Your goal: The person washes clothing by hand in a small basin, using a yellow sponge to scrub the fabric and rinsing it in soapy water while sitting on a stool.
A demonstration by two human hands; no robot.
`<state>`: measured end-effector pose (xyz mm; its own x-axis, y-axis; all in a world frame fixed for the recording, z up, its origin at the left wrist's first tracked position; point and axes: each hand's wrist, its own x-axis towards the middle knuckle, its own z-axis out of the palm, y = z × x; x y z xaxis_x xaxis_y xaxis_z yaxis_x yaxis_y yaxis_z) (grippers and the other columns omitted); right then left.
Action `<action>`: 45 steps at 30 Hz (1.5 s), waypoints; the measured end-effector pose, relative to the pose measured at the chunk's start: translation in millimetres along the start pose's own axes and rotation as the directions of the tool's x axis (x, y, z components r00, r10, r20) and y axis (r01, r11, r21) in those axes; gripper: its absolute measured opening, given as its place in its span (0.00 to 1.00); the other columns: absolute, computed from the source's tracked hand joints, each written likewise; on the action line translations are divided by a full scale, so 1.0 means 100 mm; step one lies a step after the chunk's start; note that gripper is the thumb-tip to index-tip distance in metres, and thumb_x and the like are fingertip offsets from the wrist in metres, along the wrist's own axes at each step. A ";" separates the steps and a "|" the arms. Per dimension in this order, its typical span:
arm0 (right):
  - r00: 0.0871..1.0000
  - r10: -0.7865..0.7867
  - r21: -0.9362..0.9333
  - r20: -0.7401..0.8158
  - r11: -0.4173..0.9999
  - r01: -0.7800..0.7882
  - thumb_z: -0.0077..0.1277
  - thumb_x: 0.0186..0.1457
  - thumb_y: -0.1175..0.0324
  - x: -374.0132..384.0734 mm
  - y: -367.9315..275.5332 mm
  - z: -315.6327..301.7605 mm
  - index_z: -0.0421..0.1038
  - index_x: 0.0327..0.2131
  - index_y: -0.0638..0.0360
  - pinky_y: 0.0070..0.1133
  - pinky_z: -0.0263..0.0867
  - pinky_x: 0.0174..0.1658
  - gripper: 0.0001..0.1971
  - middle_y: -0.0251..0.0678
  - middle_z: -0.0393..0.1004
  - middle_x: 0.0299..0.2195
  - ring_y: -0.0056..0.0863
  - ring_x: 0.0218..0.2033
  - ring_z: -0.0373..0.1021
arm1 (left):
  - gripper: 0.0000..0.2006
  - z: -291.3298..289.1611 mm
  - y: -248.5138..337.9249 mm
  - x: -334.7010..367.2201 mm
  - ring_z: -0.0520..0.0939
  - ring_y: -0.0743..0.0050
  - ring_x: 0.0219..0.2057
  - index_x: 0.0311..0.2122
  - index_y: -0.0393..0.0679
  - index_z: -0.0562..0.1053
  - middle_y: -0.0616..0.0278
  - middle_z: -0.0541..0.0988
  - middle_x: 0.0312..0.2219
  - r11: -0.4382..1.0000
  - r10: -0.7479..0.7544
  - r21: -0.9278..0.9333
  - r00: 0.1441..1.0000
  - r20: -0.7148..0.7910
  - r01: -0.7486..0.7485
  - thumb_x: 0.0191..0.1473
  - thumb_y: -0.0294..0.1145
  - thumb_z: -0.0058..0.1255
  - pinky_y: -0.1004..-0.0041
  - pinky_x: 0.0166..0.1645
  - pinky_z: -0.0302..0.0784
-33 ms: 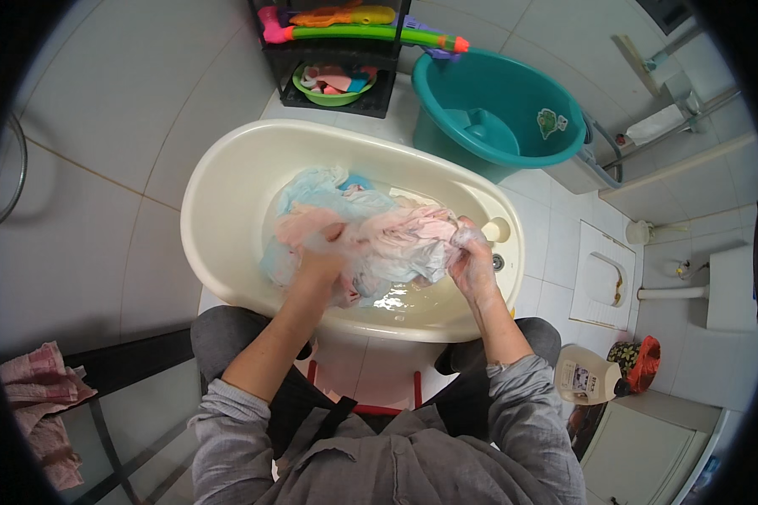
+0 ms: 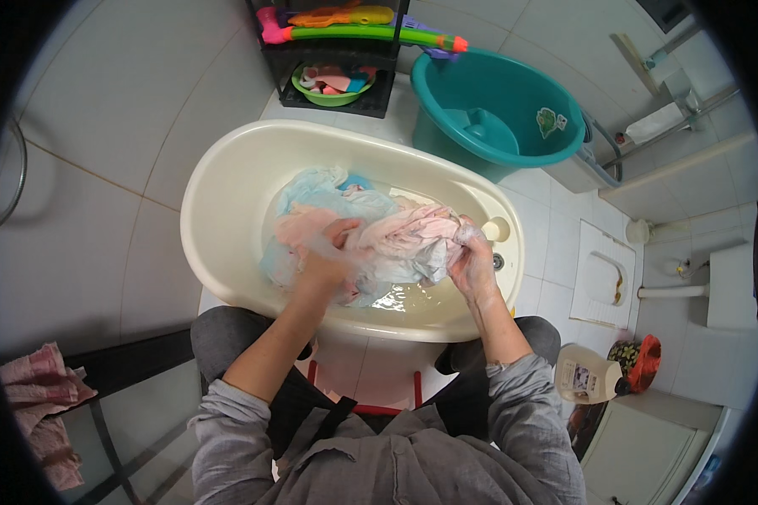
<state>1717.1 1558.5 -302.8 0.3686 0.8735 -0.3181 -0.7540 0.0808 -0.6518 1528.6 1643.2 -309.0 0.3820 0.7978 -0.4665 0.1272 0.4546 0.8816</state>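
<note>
Pink-and-white cloth [image 2: 408, 231] bunched between the hands, above shallow water [image 2: 398, 300] in a cream oval baby bathtub [image 2: 223, 198]. Right hand [image 2: 472, 259]: fingers curled in, pinching the cloth's right end. Left hand [image 2: 330, 251]: over its left part, blurred; cannot tell whether those fingers grip or merely press.

Risks (judged): wet, sudsy fabric may slide out of the right fingers, suds lowering friction. A hard pull could drag the light-blue cloth [image 2: 318, 192] along, as the two lie against each other. A sudden drop could splash over the near rim onto the dark grey trousers [image 2: 226, 332]. The pushed-up grey shirt sleeve [image 2: 518, 391] could slip and soak if the arm reaches deeper.

Materials: cloths look thin, limp, crumpled into irregular folds. Bathtub smooth, glossy, round-edged plastic. Beyond it, a deep teal plastic tub [image 2: 429, 105] with a thick rolled lip.
</note>
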 end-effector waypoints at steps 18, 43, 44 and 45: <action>0.990 -0.017 -0.128 -0.138 0.992 -0.001 0.39 0.50 0.72 -0.03 0.70 0.19 0.61 0.42 0.62 0.16 0.63 0.32 0.14 0.34 0.66 0.32 0.22 0.31 0.65 | 0.12 0.71 -0.60 0.34 0.71 0.59 0.18 0.26 0.40 0.65 0.58 0.68 0.15 0.466 0.844 0.498 0.536 -0.003 -0.731 0.33 0.28 0.54 0.69 0.23 0.66; 0.966 0.188 -0.198 0.177 0.968 -0.152 0.45 0.46 0.74 -0.10 -0.02 0.26 0.60 0.38 0.64 0.19 0.65 0.35 0.13 0.36 0.65 0.32 0.25 0.35 0.66 | 0.13 0.38 0.43 -0.09 0.69 0.75 0.21 0.30 0.40 0.67 0.63 0.67 0.18 0.671 0.260 0.652 0.936 0.238 -0.352 0.37 0.33 0.52 0.78 0.27 0.65; 0.965 0.189 -0.198 0.181 0.968 -0.153 0.45 0.46 0.74 -0.10 -0.01 0.27 0.60 0.38 0.64 0.19 0.65 0.35 0.13 0.36 0.65 0.32 0.25 0.35 0.66 | 0.12 0.31 0.45 -0.06 0.69 0.77 0.21 0.29 0.41 0.68 0.64 0.67 0.17 0.700 0.305 0.596 0.920 0.247 -0.392 0.37 0.32 0.52 0.78 0.27 0.65; 0.968 0.038 -0.588 0.249 0.800 0.120 0.47 0.44 0.74 -0.11 0.01 0.28 0.61 0.37 0.63 0.20 0.65 0.36 0.14 0.38 0.65 0.33 0.26 0.35 0.66 | 0.10 0.26 0.47 -0.05 0.69 0.79 0.21 0.28 0.41 0.69 0.66 0.68 0.17 0.724 0.350 0.538 0.902 0.253 -0.432 0.38 0.31 0.51 0.79 0.26 0.65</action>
<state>1697.0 1563.0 -280.4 0.1927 0.9680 -0.1609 -0.2395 -0.1126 -0.9643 1556.7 1650.1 -263.7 0.6204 0.7786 -0.0942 0.4198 -0.2282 0.8785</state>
